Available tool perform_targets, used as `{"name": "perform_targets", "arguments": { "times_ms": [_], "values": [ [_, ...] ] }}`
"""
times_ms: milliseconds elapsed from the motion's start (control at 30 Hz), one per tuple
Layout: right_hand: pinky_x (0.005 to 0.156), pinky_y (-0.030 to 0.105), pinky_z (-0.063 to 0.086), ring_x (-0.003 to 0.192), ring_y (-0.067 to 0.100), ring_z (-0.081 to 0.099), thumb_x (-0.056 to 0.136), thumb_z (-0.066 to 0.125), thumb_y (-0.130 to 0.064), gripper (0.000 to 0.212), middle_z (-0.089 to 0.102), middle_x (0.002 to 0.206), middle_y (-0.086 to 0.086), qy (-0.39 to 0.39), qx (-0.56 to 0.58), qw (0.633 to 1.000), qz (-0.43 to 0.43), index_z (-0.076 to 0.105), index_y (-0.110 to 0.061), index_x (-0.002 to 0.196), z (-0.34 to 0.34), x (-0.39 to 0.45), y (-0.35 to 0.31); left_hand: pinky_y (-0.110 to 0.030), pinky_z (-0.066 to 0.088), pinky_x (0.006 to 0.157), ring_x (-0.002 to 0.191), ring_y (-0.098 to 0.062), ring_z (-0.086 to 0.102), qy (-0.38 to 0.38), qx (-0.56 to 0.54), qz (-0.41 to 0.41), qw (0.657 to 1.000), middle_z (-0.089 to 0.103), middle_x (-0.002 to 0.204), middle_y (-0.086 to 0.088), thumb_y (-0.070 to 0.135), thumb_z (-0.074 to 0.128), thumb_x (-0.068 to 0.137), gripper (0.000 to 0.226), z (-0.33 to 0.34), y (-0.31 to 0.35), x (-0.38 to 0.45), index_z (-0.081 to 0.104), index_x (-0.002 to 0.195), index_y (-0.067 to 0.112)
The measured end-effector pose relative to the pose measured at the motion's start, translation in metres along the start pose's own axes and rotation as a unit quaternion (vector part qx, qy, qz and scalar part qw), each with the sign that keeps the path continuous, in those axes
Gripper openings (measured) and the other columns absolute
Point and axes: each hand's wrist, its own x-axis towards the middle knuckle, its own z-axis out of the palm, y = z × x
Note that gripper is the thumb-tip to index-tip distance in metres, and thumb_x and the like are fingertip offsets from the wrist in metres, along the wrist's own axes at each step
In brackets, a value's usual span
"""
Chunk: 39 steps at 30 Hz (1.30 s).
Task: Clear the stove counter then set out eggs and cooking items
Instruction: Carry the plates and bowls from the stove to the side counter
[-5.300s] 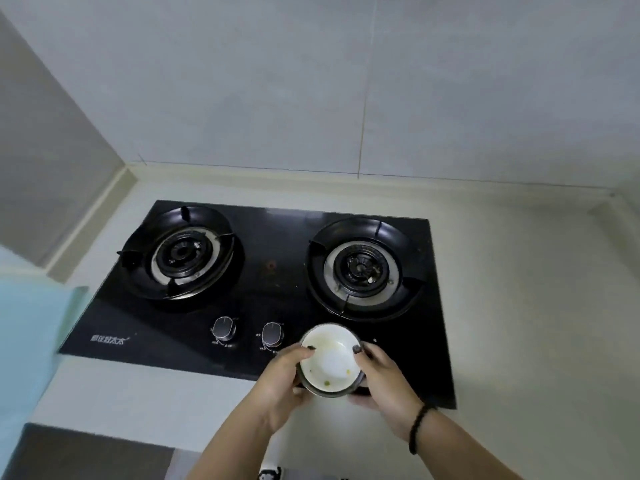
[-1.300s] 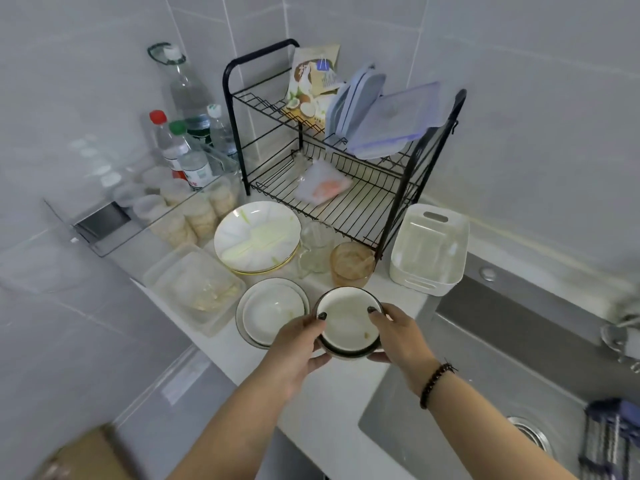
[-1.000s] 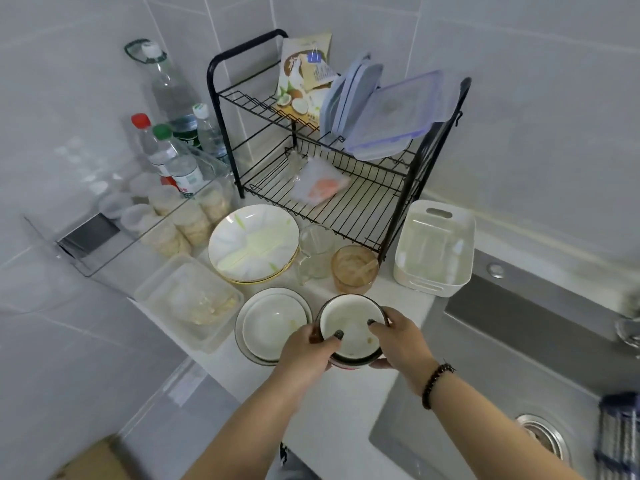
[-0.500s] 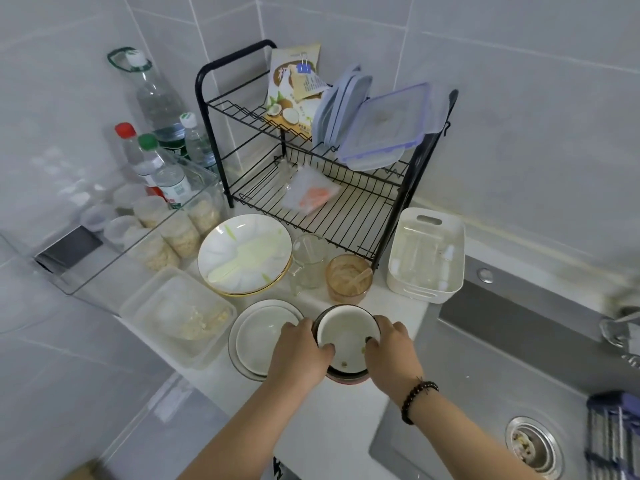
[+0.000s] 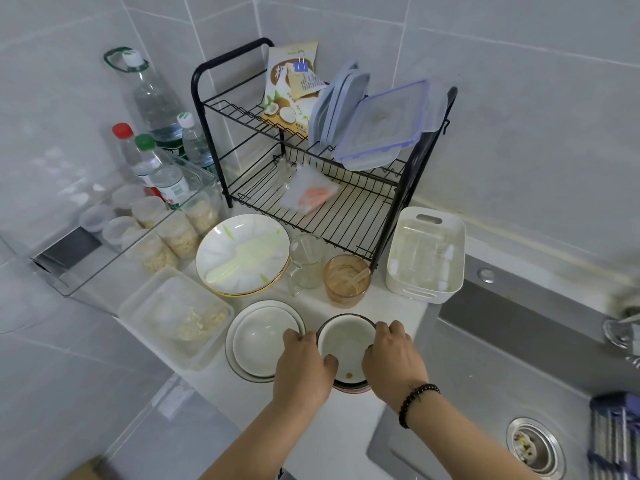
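On the left of the counter (image 5: 349,434) stands a clear box (image 5: 175,315) with food rests, then two stacked plates (image 5: 263,341), so the used dishes are collected beside the sink (image 5: 485,368). The dirty bowl (image 5: 344,351) sits just right of the plates, probably to wait for washing. The left hand (image 5: 304,365) and right hand (image 5: 391,362) each keep a curled grip on its rim, likely to put it down softly

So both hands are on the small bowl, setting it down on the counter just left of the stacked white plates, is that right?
Not quite. The head view shows the left hand and right hand holding the small bowl just right of the stacked white plates, between them and the sink. The rest holds.
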Motion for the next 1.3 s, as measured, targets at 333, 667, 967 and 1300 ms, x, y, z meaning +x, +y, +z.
{"name": "perform_targets", "arguments": {
  "times_ms": [333,667,967,1300],
  "values": [
    [0.070,0.029,0.049,0.084,0.022,0.049,0.090,0.039,-0.006,0.016,0.033,0.106,0.003,0.026,0.054,0.998,0.002,0.050,-0.009,0.102,0.015,0.000,0.020,-0.030,0.043,0.069,0.086,-0.028,0.062,0.008,0.019,0.013,1.000,0.036,0.111,-0.002,0.029,0.052,0.091,0.024,0.011,0.006,-0.010,0.052,0.111,0.014],
    [0.080,0.031,0.053,0.103,0.016,0.057,0.095,0.055,-0.030,0.039,0.044,0.129,0.000,-0.046,0.368,0.927,0.051,0.049,-0.030,0.133,0.011,-0.001,0.045,-0.035,0.043,0.091,0.118,-0.026,0.051,-0.047,-0.047,0.010,0.998,0.048,0.134,-0.007,0.036,0.039,0.100,0.043,0.014,0.002,-0.015,0.035,0.139,0.016],
    [0.069,0.035,0.059,0.104,0.025,0.064,0.095,0.057,-0.019,0.023,0.067,0.109,0.009,-0.102,0.525,0.840,0.095,0.061,-0.028,0.116,0.010,-0.005,0.050,-0.032,0.045,0.083,0.107,-0.025,0.056,-0.066,-0.161,-0.012,0.985,0.055,0.125,-0.006,0.025,0.044,0.098,0.032,0.013,0.001,-0.014,0.046,0.130,0.020],
    [0.066,0.037,0.057,0.084,0.025,0.062,0.094,0.054,-0.013,0.019,0.065,0.093,0.006,-0.089,0.515,0.846,0.104,0.063,-0.026,0.105,0.001,-0.030,0.032,-0.048,0.058,0.079,0.086,-0.021,0.064,-0.093,-0.248,-0.030,0.964,0.065,0.095,0.005,0.032,0.051,0.083,0.018,-0.014,-0.012,-0.040,0.055,0.099,0.038]
  ]
}}
